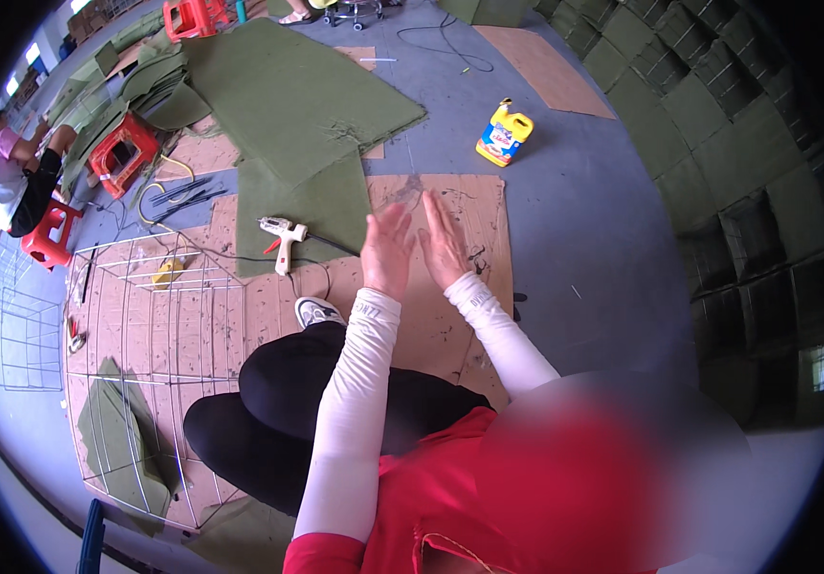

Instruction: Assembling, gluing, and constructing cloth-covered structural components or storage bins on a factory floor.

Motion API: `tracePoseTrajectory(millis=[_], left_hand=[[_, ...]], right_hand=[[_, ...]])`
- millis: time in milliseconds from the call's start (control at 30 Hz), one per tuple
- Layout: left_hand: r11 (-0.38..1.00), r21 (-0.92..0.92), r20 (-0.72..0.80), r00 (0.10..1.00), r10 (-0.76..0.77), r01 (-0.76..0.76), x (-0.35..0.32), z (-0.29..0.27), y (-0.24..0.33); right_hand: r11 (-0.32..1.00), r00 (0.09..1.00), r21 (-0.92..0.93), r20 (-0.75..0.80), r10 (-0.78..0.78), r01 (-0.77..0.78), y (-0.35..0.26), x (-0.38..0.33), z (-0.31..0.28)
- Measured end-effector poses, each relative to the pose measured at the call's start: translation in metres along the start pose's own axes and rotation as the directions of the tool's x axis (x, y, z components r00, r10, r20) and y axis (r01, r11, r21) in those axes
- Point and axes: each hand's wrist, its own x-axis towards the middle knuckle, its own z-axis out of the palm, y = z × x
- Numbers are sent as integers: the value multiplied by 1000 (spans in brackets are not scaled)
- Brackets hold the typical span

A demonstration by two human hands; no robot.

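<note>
My left hand [389,253] and my right hand [443,243] are raised in front of me, palms turned toward each other with a narrow gap between them. The fingers of both are stretched out, and nothing shows in either. Nearest my left hand is a white hot glue gun [283,235] with a red trigger, lying on a green sheet [302,206]. A dark stick sticks out of its back toward my hand. Beneath my hands lies brown cardboard [431,316] with dark marks. A white wire frame [168,325] stands to the left of my legs.
A yellow jug [504,132] stands on the grey floor ahead. Large green sheets [288,96] spread beyond the cardboard. Green boxes [718,182] are stacked along the right. A person [18,177] sits on a red stool [50,232] at far left. A cable [211,251] trails nearby.
</note>
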Motion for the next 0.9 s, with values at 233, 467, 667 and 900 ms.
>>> tracePoseTrajectory(millis=[233,467,667,900], left_hand=[[994,-22,156,981,112,-110,-2,15,20],[988,37,137,980,142,-148,-6,19,26],[972,144,169,973,160,-185,-8,22,29],[961,213,167,976,142,-176,-11,26,30]], right_hand=[[786,922,-491,115,-369,376,-41,2,-34],[696,888,-556,231,-397,455,-47,6,-50],[662,862,-557,250,-442,501,-46,7,-59],[654,835,-527,257,-486,543,-40,4,-65]])
